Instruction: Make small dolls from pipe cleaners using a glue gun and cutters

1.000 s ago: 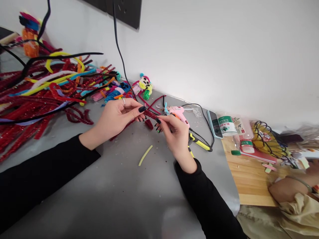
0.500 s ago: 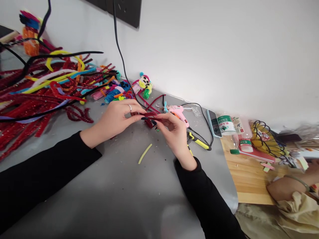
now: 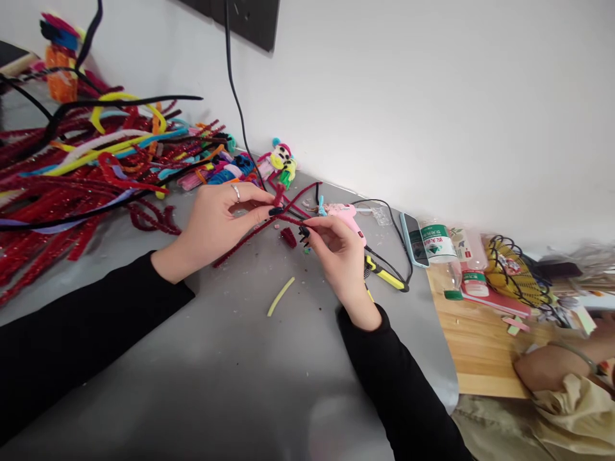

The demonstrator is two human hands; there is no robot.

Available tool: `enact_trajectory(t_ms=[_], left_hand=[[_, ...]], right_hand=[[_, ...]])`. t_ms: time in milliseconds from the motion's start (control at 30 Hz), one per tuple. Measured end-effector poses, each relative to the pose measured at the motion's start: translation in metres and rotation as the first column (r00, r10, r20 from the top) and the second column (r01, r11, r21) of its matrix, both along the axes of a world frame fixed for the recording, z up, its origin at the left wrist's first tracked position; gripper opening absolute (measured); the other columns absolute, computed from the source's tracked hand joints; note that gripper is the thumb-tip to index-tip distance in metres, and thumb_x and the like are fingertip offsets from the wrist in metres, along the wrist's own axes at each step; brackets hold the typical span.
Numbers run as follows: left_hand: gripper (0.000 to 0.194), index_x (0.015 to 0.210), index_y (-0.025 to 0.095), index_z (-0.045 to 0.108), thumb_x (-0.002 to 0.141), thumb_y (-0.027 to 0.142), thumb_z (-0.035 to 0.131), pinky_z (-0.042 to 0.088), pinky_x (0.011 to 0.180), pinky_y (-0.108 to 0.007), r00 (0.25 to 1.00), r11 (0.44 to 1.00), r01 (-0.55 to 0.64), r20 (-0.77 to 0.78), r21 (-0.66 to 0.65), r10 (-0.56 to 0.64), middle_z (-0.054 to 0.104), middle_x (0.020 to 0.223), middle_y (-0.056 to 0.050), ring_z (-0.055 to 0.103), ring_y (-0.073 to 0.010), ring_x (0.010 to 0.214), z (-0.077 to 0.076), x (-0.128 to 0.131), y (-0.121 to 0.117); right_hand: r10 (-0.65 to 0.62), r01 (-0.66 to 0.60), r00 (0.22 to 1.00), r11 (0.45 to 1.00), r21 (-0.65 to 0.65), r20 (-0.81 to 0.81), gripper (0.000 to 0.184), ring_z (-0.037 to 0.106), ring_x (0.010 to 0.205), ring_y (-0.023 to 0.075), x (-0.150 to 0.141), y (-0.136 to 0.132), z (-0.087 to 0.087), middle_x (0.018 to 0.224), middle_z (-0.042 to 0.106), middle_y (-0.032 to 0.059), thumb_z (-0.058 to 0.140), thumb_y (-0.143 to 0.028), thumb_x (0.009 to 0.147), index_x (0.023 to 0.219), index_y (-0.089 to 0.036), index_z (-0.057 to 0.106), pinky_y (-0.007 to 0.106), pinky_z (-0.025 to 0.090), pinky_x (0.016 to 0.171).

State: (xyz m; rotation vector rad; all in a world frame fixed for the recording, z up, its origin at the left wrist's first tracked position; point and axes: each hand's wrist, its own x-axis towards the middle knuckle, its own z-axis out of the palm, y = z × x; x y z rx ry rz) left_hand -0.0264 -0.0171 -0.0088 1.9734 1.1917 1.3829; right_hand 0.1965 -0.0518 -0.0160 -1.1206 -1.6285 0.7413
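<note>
My left hand (image 3: 223, 214) is pinched closed on a dark red pipe cleaner (image 3: 292, 218), part of which sticks up in a small loop at the fingertips. The pipe cleaner's other end runs to my right hand (image 3: 339, 256), whose thumb and fingers also close on it. Just below it, a short folded dark red piece (image 3: 288, 237) lies on the grey table (image 3: 230, 384). Another red pipe cleaner (image 3: 243, 246) stretches under my left fingers. Closer to me is a short pale yellow strip (image 3: 280, 296).
A pink glue gun (image 3: 350, 221) and yellow-black pliers (image 3: 387, 276) lie beyond my right hand. Mixed pipe cleaners (image 3: 72, 186) heap at left, near small pipe-cleaner dolls (image 3: 278, 160). At right are a phone (image 3: 414, 240), bottles (image 3: 439, 243) and another person's arm (image 3: 548, 368).
My hands came together over the red pipe cleaner, then drew apart again. It now shows as a thin stretch between them, with a small loop up at my left fingers.
</note>
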Motion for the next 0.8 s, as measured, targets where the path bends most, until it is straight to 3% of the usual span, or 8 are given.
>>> enact_trajectory(t_ms=[133, 233, 333, 500, 633, 733, 800], left_hand=[[0.018, 0.095, 0.021, 0.083, 0.099, 0.024, 0.065, 0.061, 0.080, -0.029, 0.989, 0.986, 0.068, -0.139, 0.153, -0.047, 0.086, 0.097, -0.003, 0.080, -0.0192, 0.087, -0.002, -0.001, 0.000], [0.020, 0.095, 0.021, 0.082, 0.100, 0.025, 0.064, 0.063, 0.083, -0.030, 0.989, 0.983, 0.048, -0.144, 0.179, -0.022, 0.087, 0.099, -0.002, 0.081, -0.0198, 0.089, -0.002, -0.002, 0.000], [0.018, 0.096, 0.023, 0.082, 0.098, 0.032, 0.067, 0.063, 0.078, -0.033, 0.994, 0.999, -0.008, -0.108, 0.053, 0.014, 0.087, 0.100, -0.001, 0.080, -0.0224, 0.088, -0.001, -0.002, 0.000], [0.020, 0.095, 0.020, 0.079, 0.093, 0.039, 0.072, 0.064, 0.080, -0.038, 0.999, 0.978, -0.013, 0.042, -0.206, 0.023, 0.086, 0.100, -0.004, 0.078, -0.0253, 0.087, 0.000, -0.002, 0.001], [0.021, 0.096, 0.020, 0.080, 0.093, 0.038, 0.070, 0.064, 0.082, -0.040, 1.000, 0.982, 0.001, -0.003, -0.191, -0.002, 0.085, 0.101, -0.005, 0.078, -0.0270, 0.089, -0.002, -0.002, 0.003], [0.021, 0.097, 0.023, 0.081, 0.096, 0.036, 0.065, 0.063, 0.086, -0.041, 0.986, 0.997, 0.037, -0.160, -0.075, -0.048, 0.086, 0.105, -0.003, 0.079, -0.0275, 0.094, -0.002, -0.003, 0.004], [0.023, 0.097, 0.025, 0.081, 0.098, 0.037, 0.062, 0.062, 0.088, -0.040, 0.968, 0.994, 0.109, -0.225, -0.032, -0.114, 0.086, 0.107, -0.001, 0.080, -0.0266, 0.096, -0.002, -0.004, 0.004]], right_hand=[[0.015, -0.045, 0.986, 0.983, 0.180, 0.168, 0.019, 0.076, 0.092, 0.0165, 0.001, 0.000, 0.004, 0.102, 0.081, 0.0050, 0.061, -0.016, 0.102, 0.108, -0.024, 0.077, 0.031, 0.064, 0.084], [0.007, -0.109, 0.953, 0.942, 0.318, 0.303, 0.020, 0.075, 0.091, 0.0184, 0.002, 0.000, 0.006, 0.099, 0.080, 0.0057, 0.059, -0.018, 0.106, 0.107, -0.025, 0.078, 0.035, 0.062, 0.085], [0.025, -0.169, 0.929, 0.917, 0.363, 0.370, 0.024, 0.074, 0.093, 0.0191, 0.005, -0.002, 0.005, 0.102, 0.079, 0.0072, 0.054, -0.019, 0.109, 0.111, -0.026, 0.078, 0.035, 0.062, 0.083], [0.077, -0.238, 0.885, 0.922, 0.305, 0.459, 0.032, 0.073, 0.097, 0.0211, 0.010, -0.003, 0.002, 0.108, 0.077, 0.0096, 0.046, -0.019, 0.111, 0.114, -0.027, 0.077, 0.039, 0.061, 0.084], [0.071, -0.250, 0.868, 0.918, 0.309, 0.491, 0.030, 0.072, 0.096, 0.0211, 0.009, -0.004, 0.007, 0.108, 0.076, 0.0095, 0.047, -0.022, 0.111, 0.112, -0.027, 0.077, 0.039, 0.060, 0.086], [-0.042, -0.149, 0.871, 0.927, 0.344, 0.490, 0.019, 0.071, 0.104, 0.0233, 0.013, -0.001, 0.013, 0.111, 0.075, 0.0105, 0.058, -0.031, 0.109, 0.118, -0.025, 0.074, 0.040, 0.058, 0.096], [-0.225, 0.053, 0.848, 0.937, 0.346, 0.479, 0.023, 0.069, 0.107, 0.0259, 0.023, 0.003, 0.013, 0.112, 0.074, 0.0128, 0.056, -0.032, 0.108, 0.123, -0.021, 0.069, 0.043, 0.056, 0.098]])
